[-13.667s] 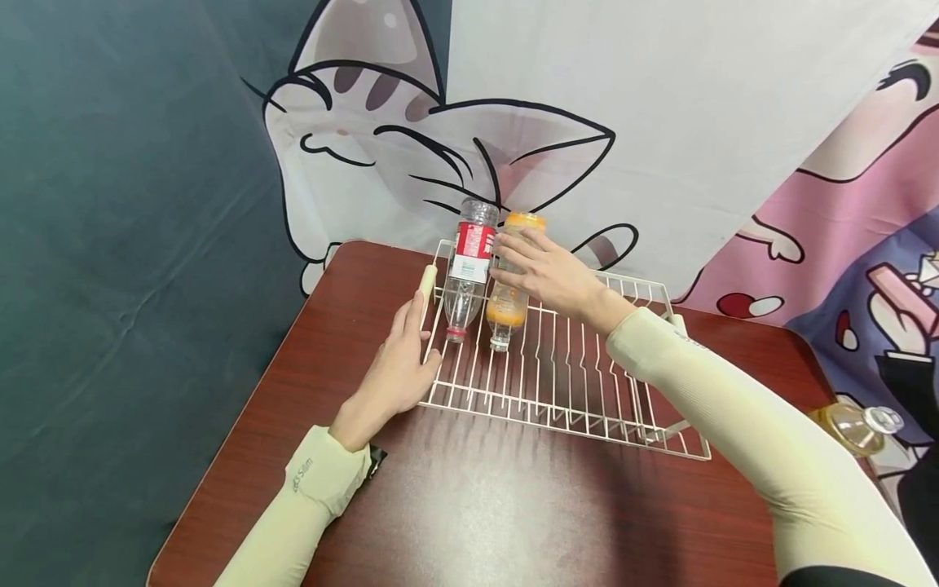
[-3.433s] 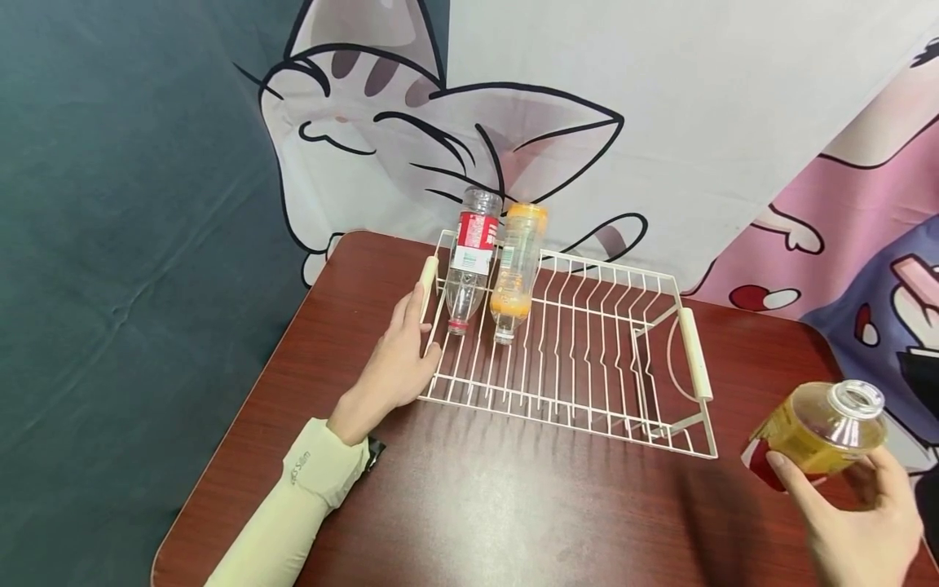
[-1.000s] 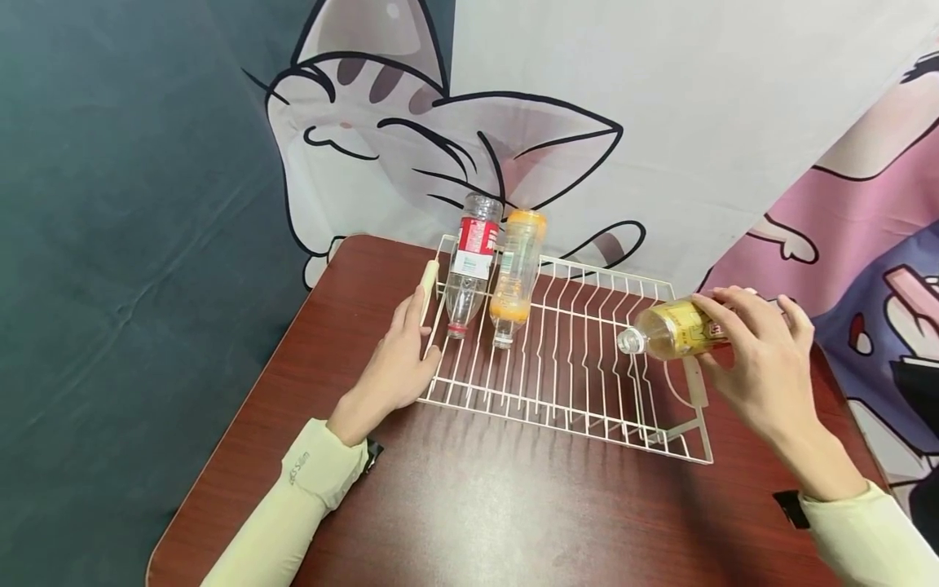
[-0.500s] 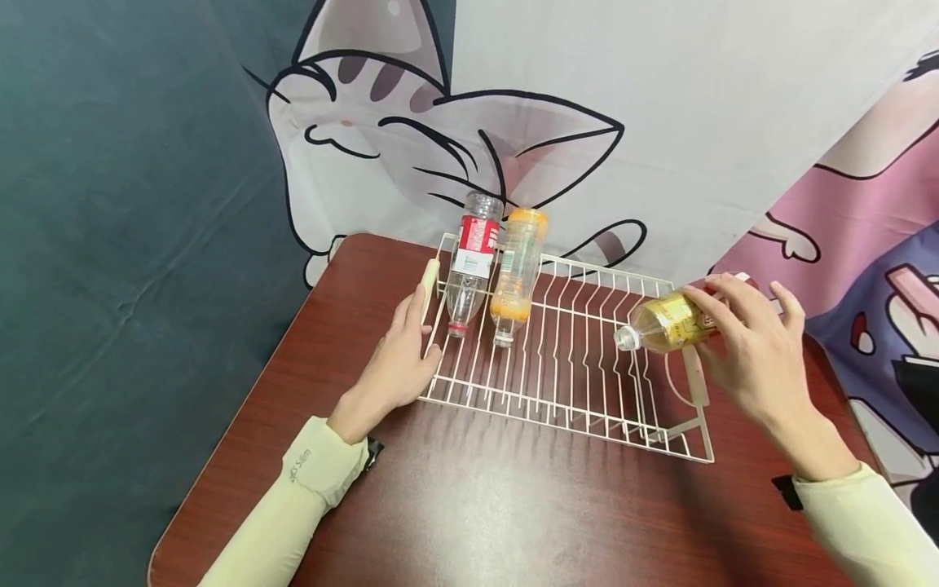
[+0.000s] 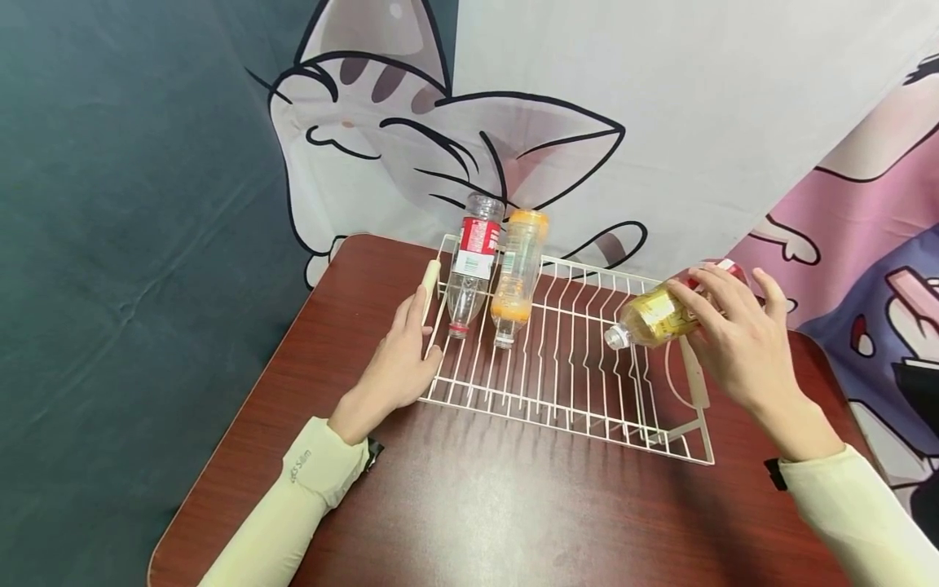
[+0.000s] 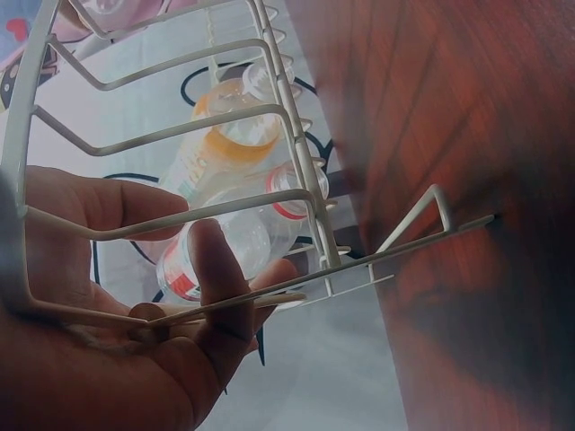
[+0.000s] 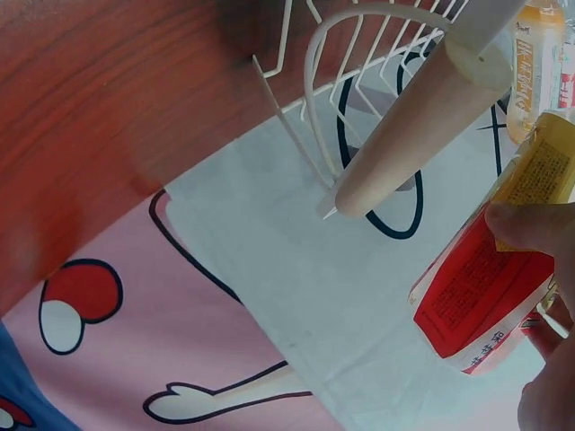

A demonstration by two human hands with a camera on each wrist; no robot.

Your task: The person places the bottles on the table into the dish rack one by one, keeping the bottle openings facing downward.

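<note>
My left hand grips the left side of a cream wire rack, by its pale handle; in the left wrist view its fingers curl round the frame. Held in my right hand is a clear plastic bottle with a yellow and red label. It lies tilted above the rack's right part, its uncapped neck pointing left and down. Two bottles lean neck-down side by side at the rack's left end: a clear one with a red and white label and an orange-marked one.
The rack stands on a reddish-brown table. A second pale handle is on the rack's right end, just below the held bottle. Behind the table hangs a cloth with cartoon cats; a dark green one is at left.
Earlier my right hand touched the orange-marked bottle, then held the yellow bottle upright at far right. Now that bottle is tipped over and has moved left above the rack. My left hand stays put.
</note>
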